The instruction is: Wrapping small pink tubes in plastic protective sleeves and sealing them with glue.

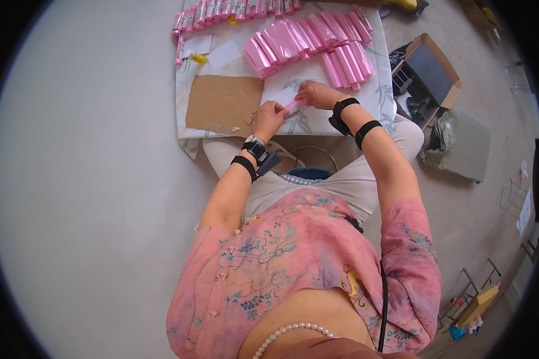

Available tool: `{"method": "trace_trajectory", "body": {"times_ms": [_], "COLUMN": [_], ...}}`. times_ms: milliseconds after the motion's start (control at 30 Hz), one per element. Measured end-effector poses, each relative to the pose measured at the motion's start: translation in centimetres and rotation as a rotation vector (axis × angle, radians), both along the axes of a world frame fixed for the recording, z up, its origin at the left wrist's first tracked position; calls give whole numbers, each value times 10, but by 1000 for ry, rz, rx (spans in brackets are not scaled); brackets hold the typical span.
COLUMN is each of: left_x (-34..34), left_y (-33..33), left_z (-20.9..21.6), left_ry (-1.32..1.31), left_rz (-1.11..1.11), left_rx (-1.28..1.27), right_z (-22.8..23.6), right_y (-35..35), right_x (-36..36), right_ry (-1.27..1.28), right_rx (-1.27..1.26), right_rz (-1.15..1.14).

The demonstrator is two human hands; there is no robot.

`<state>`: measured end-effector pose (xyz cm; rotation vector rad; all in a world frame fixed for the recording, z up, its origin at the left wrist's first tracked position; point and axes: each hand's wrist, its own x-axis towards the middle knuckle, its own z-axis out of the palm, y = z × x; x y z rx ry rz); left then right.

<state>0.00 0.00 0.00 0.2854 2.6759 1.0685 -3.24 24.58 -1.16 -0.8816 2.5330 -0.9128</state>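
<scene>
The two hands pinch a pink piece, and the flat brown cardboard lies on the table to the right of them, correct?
Not quite: the head view shows the cardboard to their left. The left hand and right hand do pinch the pink piece.

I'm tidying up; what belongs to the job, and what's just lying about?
Likely job:
slim pink piece in left hand and right hand
shiny pink plastic rolls
white rectangular papers

Likely lying about:
open brown cardboard box
boxy grey object
</scene>
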Motion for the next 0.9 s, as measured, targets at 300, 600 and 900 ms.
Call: {"method": "trace_trajectory", "body": {"times_ms": [300, 600, 900], "left_x": [-1, 2, 9], "left_y": [-1, 2, 6], "left_z": [0, 3, 9], "left_ry": [15, 10, 3], "left_rz": [1, 43, 100], "left_rx": [11, 81, 146], "right_z": [2, -1, -16], "right_y": [-1, -6, -11], "right_x": [2, 8, 11], "right_ry": [0, 45, 42], "right_rx": [-19, -76, -163], "right_rz": [-20, -84, -240]}}
